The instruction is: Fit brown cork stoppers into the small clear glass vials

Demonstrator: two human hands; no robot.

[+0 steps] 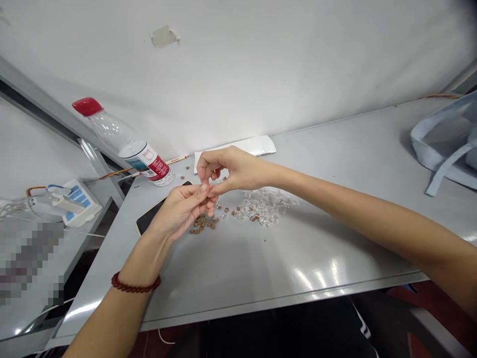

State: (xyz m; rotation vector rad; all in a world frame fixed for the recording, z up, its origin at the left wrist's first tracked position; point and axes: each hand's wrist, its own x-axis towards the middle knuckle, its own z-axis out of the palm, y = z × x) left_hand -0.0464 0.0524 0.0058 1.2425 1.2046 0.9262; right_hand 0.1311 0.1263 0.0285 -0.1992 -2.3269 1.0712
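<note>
My left hand (182, 209) and my right hand (234, 171) meet fingertip to fingertip above the table. Both are closed in a pinch, and whatever lies between the fingers is too small or hidden to name. Below my left hand lies a loose pile of small brown cork-like pieces (202, 223). To the right of it, partly behind my right wrist, spreads a heap of small clear glass or plastic pieces (270, 201), with a few brown bits among them. A dark phone (149, 218) is partly covered by my left hand.
A clear bottle with a red cap (145, 159) stands at the back left. Behind my hands lies a white flat strip (257, 144). A power strip (80, 201) with cables sits left of the grey table (231, 283). A pale blue fabric bag (447, 144) rests at the right.
</note>
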